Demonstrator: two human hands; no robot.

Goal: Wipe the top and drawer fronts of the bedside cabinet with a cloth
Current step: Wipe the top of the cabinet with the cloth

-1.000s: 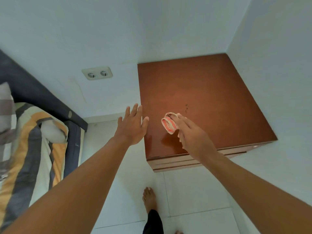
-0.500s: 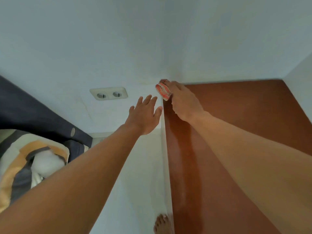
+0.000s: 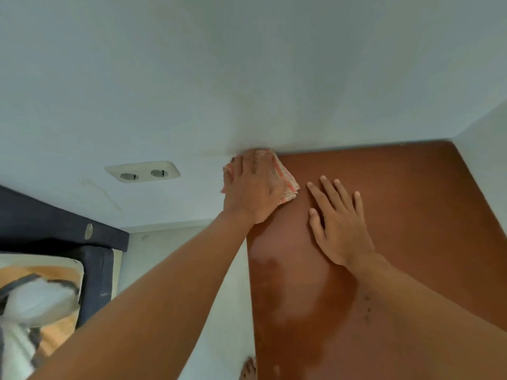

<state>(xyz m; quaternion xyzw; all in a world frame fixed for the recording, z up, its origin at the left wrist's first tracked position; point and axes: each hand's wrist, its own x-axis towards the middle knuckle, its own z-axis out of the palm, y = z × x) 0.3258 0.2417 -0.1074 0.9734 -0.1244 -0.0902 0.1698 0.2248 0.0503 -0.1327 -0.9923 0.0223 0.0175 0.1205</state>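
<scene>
I'm seeing left hand (image 3: 251, 190) lying flat on folded cloth (image 3: 286, 181), fingers extended, pressing rather than gripping. Cloth is sitting at back-left corner of cabinet top (image 3: 411, 215), against wall (image 3: 274, 78). I'm judging it soft, light, prone to bunching and sliding on glossy top, so best pinned under palm at its middle. Right hand (image 3: 340, 226) is resting flat just beside, holding nothing.

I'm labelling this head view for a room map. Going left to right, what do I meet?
Striped pillow → dark bed frame → wall socket → left hand pressing the cloth → right hand flat on the cabinet top.
</scene>
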